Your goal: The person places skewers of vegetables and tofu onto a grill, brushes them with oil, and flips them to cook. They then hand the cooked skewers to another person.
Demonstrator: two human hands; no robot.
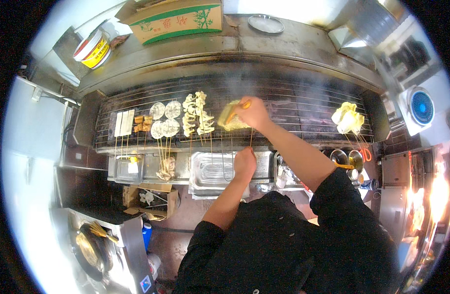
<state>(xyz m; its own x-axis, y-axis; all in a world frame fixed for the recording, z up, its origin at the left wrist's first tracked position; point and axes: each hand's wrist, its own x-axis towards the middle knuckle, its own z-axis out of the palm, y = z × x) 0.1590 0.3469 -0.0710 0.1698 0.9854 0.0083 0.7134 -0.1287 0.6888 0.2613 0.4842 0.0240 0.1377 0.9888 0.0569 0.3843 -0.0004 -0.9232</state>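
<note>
My right hand (253, 113) grips the orange-yellow handle of a brush (230, 118) over the middle of a long barbecue grill (294, 121). The brush's head is blurred against pale yellow food (236, 124), whose kind I cannot tell. Just below, my left hand (245, 161) is closed around the lower end of a thin skewer (251, 137) that runs up to this food. A wire loop handle (225, 172) hangs over the grill's front edge, left of that hand. Further left lie skewers of frilly pale food (199, 114), round white slices (165, 119), brown cubes (142, 123) and white strips (124, 123).
Leafy yellow skewers (348, 118) lie at the grill's right end, above orange-handled scissors (365, 154) and metal pots (339, 157). Along the front stand a steel tray (199, 158) and a clear tub (127, 178). A cardboard box (177, 22) and a bucket (93, 49) are behind.
</note>
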